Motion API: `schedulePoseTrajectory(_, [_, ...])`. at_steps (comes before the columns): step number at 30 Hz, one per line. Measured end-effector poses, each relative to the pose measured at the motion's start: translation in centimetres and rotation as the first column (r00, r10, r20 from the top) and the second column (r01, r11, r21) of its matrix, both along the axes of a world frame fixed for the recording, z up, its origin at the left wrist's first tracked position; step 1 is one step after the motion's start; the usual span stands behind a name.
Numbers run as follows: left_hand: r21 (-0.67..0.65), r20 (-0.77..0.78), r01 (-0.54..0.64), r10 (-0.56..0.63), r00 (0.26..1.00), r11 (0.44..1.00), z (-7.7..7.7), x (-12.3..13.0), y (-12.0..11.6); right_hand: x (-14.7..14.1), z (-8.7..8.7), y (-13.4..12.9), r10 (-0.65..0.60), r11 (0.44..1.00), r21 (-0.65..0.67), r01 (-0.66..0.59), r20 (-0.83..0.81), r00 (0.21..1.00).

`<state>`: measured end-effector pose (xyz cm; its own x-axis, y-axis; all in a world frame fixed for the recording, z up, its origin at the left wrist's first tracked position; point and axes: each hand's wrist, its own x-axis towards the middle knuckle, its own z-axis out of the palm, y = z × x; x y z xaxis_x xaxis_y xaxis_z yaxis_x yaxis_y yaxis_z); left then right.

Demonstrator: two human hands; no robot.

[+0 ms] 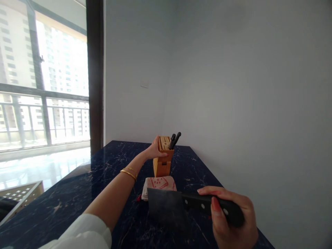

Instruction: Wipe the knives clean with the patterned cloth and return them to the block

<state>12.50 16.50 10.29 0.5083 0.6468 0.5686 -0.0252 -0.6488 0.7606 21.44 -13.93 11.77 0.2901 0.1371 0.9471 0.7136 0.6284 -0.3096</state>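
My left hand (155,149) reaches forward and grips the upper left side of a wooden knife block (164,168). Two black-handled tools (174,140) stick up from the block's right side, and its other visible slots have nothing in them. In the foreground my right hand (234,218) is closed around the black riveted handle of a cleaver (166,207). The cleaver's broad dark blade points left, held in front of a folded cloth (160,183) with a red pattern. That cloth lies just in front of the block.
Everything stands on a dark blue marbled table (103,180). A pale wall (233,103) runs along its right side and behind it. At the lower left is a perforated light-coloured basket or rack (23,197) with something dark inside. A window (59,76) is on the left.
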Motion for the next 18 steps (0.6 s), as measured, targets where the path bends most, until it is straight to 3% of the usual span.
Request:
schedulePoseTrajectory(8, [-0.054,-0.105,0.115,-0.121,0.987,0.992,1.2,0.6,-0.4,0.1,-1.2,0.8,0.011,1.000,-0.004,-0.012,-0.124,0.992])
schedulePoseTrajectory(13, [-0.107,-0.178,0.165,-0.183,0.967,0.980,2.0,0.8,-0.5,0.1,-2.6,1.3,0.105,0.994,-0.016,-0.106,-0.045,0.993])
schedulePoseTrajectory(18, [-0.102,-0.217,0.109,-0.129,0.968,0.989,1.7,0.3,-0.6,0.3,-3.6,1.5,0.205,0.978,-0.028,-0.205,0.006,0.979])
